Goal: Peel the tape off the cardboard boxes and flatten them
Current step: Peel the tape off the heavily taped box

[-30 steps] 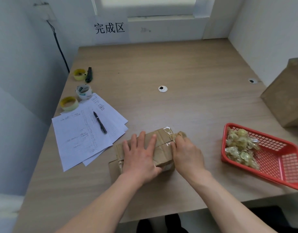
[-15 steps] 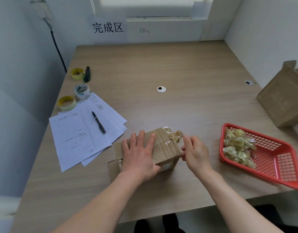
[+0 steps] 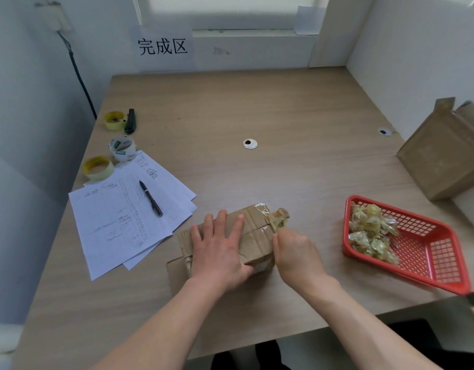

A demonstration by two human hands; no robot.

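L hand (image 3: 219,252): fingers flat and spread, pressing box (image 3: 253,237) onto worktop (image 3: 284,161), front centre.
R hand (image 3: 297,253): fingers pinch crumpled tape (image 3: 277,221) at box's right end.
Risk: tape could snap or rip the card w/ a hard yank; box may skid if L press eases.

A light wooden table (image 3: 257,108) carries three tape rolls (image 3: 122,149), handwritten white sheets (image 3: 118,220), a taped brown cardboard box (image 3: 253,236), a red plastic basket (image 3: 428,252), and seemingly a second open cardboard box (image 3: 441,153).
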